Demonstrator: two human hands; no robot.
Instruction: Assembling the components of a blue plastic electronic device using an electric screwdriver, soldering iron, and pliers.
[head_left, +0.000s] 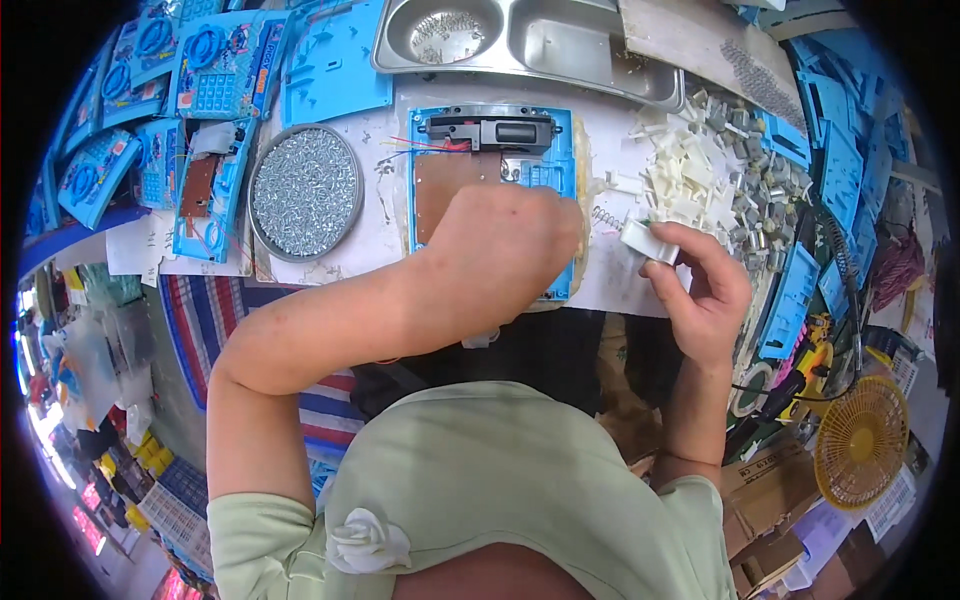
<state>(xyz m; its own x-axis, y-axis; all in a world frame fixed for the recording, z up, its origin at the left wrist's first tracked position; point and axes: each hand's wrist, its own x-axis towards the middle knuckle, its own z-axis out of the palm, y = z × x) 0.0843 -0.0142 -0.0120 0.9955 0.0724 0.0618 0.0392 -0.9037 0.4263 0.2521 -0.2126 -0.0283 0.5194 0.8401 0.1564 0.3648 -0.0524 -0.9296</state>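
Observation:
A blue plastic casing lies in front of me, with a brown circuit board, coloured wires and a black mechanism inside. My left hand is closed over the casing's right part; its fingertips face away, so anything in them is hidden. To the right of the casing, my right hand pinches a small white plastic part between thumb and fingers. A small metal spring lies just left of that part. Beyond my right hand is a heap of white plastic pieces.
A round tray of small screws stands left of the casing. Blue casings are piled at the far left. A steel tray sits at the back. Small motors and more blue shells lie right. A yellow fan stands lower right.

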